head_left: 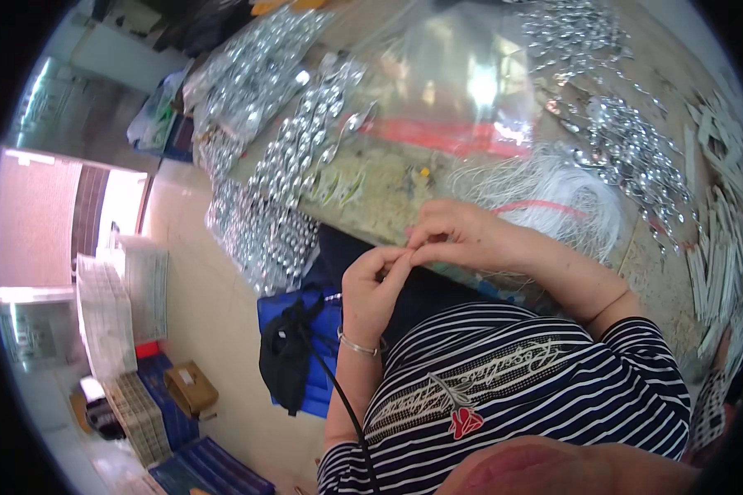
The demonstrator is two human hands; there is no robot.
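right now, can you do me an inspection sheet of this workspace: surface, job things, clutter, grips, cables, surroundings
Surface: worn, stained tabletop.
Job's things: white thread bundle with a reddish band, beyond the right forearm; silvery strands on the right; silvery strands on the left hanging over the edge.
Clutter: clear plastic bag with a red band; pale strips piled at the far right.
Grips: left grip and right grip, bare hands, fingertips pinched close together; anything between them is too small to tell.
Cables: black cable passing the left forearm.
Surroundings: cardboard box at lower left.
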